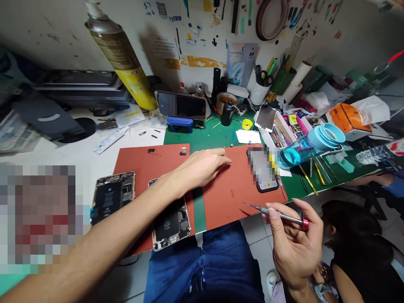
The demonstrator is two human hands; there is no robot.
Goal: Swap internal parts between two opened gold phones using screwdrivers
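My right hand [295, 248] grips a small precision screwdriver [284, 215] with a red end cap, its thin tip pointing left over the front of the reddish-brown mat [221, 206]. Stretched across the mat, my left hand [210, 166] has its fingers bent and drawn together low over the surface; whatever may be between the fingertips is hidden. Under my left forearm lies an opened phone [170, 227], partly covered, with battery and inner parts bare. Another opened phone [109, 200] lies left of it. Tiny parts [183, 152] sit at the mat's back edge.
A lit phone [268, 185] lies at the mat's right. Behind stand a propped phone [181, 105], a spray can [126, 63] and a black bottle [227, 113]. A blue water bottle [311, 145] and several screwdrivers [307, 179] are at right. Another person [356, 248] is low at right.
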